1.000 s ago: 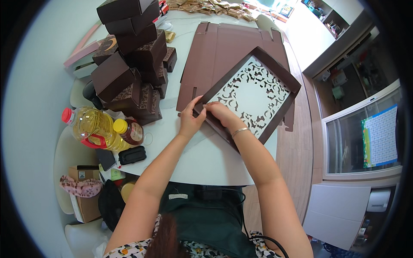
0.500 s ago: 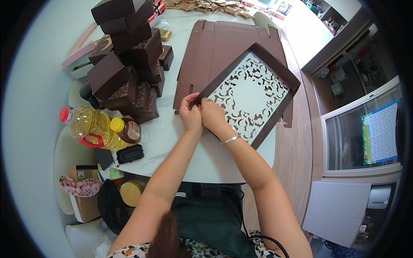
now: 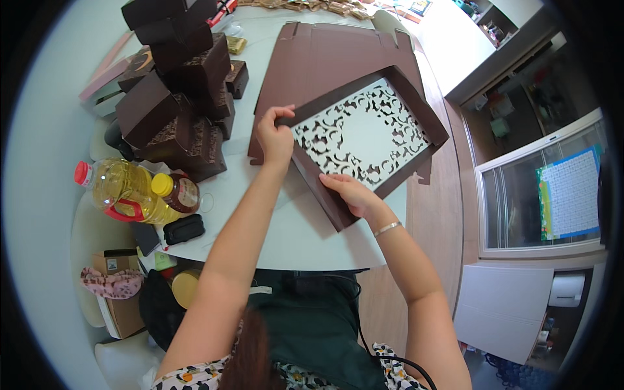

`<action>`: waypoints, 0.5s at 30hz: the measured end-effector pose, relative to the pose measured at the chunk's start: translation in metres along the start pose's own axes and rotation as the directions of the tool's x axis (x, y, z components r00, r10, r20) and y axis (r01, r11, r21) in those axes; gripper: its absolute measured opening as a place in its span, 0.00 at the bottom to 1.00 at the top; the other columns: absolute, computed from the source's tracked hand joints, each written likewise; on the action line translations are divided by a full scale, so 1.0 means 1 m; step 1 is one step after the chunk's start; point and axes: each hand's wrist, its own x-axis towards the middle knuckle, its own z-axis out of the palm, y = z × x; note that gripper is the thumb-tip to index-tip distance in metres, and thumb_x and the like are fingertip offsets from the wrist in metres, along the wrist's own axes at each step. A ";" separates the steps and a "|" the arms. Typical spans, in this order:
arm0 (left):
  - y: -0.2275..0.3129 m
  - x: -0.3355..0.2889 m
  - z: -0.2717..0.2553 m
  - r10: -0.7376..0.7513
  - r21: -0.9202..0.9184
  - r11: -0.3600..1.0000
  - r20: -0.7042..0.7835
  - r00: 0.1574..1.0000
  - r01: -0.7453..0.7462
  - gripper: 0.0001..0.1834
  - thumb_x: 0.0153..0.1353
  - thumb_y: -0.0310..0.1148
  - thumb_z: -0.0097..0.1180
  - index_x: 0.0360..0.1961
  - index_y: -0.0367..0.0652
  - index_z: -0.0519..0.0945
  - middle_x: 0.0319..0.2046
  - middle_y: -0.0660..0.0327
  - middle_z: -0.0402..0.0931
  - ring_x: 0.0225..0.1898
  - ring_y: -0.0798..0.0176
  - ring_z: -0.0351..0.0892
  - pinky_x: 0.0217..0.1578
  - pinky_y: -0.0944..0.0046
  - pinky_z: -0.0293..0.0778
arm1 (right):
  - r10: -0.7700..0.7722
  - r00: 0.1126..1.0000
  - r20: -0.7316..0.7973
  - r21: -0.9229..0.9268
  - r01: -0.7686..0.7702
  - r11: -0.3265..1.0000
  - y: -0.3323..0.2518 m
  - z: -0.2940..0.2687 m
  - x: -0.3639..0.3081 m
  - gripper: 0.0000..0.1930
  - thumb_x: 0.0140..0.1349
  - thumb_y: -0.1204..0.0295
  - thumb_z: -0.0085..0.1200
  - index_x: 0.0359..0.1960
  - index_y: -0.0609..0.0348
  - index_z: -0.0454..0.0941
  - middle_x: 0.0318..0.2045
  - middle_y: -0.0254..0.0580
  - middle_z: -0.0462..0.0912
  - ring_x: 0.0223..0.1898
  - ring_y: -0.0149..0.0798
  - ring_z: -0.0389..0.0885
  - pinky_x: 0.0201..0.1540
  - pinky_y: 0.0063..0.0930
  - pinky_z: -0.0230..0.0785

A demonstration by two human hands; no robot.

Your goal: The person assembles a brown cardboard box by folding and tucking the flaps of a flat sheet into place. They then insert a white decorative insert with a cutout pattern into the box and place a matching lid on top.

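Observation:
A dark brown cardboard box lid [image 3: 317, 193] lies tilted in front of me, its side walls raised. Its floor is a scrollwork cut-out panel [image 3: 365, 138] showing white between brown edges. At the lid's left corner, my left hand [image 3: 275, 138] is closed on the wall, fingers curled over the edge. My right hand [image 3: 353, 194] pinches the near wall, thumb inside and the other fingers out of sight behind it. Under the lid's far part lies a flat brown cardboard sheet [image 3: 331, 58] with slots and tabs.
Stacked dark brown boxes [image 3: 188, 140] stand at the left. Nearer me are an oil bottle [image 3: 123, 188], a yellow-capped jar [image 3: 179, 192] and a black case [image 3: 184, 229]. Small packets [image 3: 331, 6] lie at the table's far end. A wooden floor [image 3: 455, 221] runs along the right.
My hands have moved apart: the left up to the lid's left corner, the right down and rightward along the near wall. That wall now stands out toward me.

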 end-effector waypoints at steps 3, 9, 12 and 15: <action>-0.006 0.018 0.002 -0.086 -0.012 0.996 0.036 0.996 0.087 0.22 0.43 0.11 0.38 0.41 0.35 0.74 0.47 0.48 0.79 0.51 0.52 0.77 0.57 0.60 0.67 | -0.012 0.999 0.052 0.099 0.007 0.995 -0.015 0.008 0.007 0.15 0.69 0.60 0.50 0.44 0.60 0.76 0.38 0.38 0.81 0.38 0.30 0.79 0.41 0.29 0.74; 0.000 -0.059 0.002 -0.186 0.106 0.978 0.045 0.982 0.180 0.40 0.54 0.14 0.46 0.70 0.38 0.50 0.66 0.50 0.58 0.65 0.56 0.62 0.63 0.60 0.59 | -0.065 0.997 0.034 0.259 0.054 0.964 -0.013 0.019 0.045 0.12 0.70 0.66 0.48 0.45 0.63 0.75 0.41 0.42 0.81 0.40 0.36 0.80 0.43 0.35 0.76; 0.025 -0.096 -0.011 -0.396 -0.108 0.901 0.187 0.899 0.420 0.41 0.57 0.17 0.46 0.72 0.40 0.46 0.65 0.52 0.58 0.64 0.58 0.63 0.63 0.61 0.59 | -0.020 0.998 0.053 0.267 0.005 0.964 -0.025 0.030 0.036 0.13 0.71 0.66 0.47 0.47 0.64 0.73 0.43 0.44 0.80 0.44 0.38 0.79 0.47 0.37 0.75; 0.033 -0.108 -0.021 -0.414 -0.232 0.845 0.284 0.865 0.481 0.42 0.58 0.17 0.45 0.73 0.41 0.44 0.65 0.54 0.58 0.63 0.60 0.62 0.63 0.62 0.60 | -0.041 0.997 0.068 0.264 0.021 0.964 -0.022 0.032 0.040 0.16 0.71 0.62 0.47 0.50 0.64 0.71 0.45 0.44 0.78 0.44 0.38 0.78 0.47 0.39 0.75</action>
